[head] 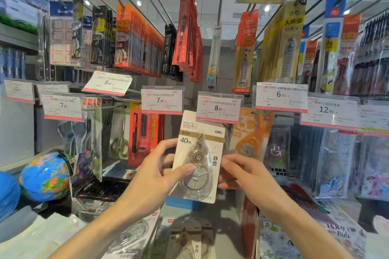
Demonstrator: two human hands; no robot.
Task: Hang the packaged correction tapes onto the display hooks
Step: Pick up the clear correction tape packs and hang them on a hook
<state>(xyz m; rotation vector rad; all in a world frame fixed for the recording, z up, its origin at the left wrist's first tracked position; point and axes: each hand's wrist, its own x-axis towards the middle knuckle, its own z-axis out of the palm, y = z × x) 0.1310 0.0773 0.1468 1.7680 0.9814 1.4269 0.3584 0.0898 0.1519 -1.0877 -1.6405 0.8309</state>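
Note:
A packaged correction tape, a cream card marked 40m with a clear teardrop dispenser, is held upright in the middle of the head view. Its top edge is tucked behind the 8.00 price tag, so the hook there is hidden. My left hand grips the card's left side, thumb on the blister. My right hand pinches the card's right edge with its fingertips. More packaged correction tapes lie below, near the bottom edge.
Orange correction tape packs hang just right of the held card, red pen packs just left. Long hooks with price tags jut out overhead. A globe sits low left; sticker packs lie low right.

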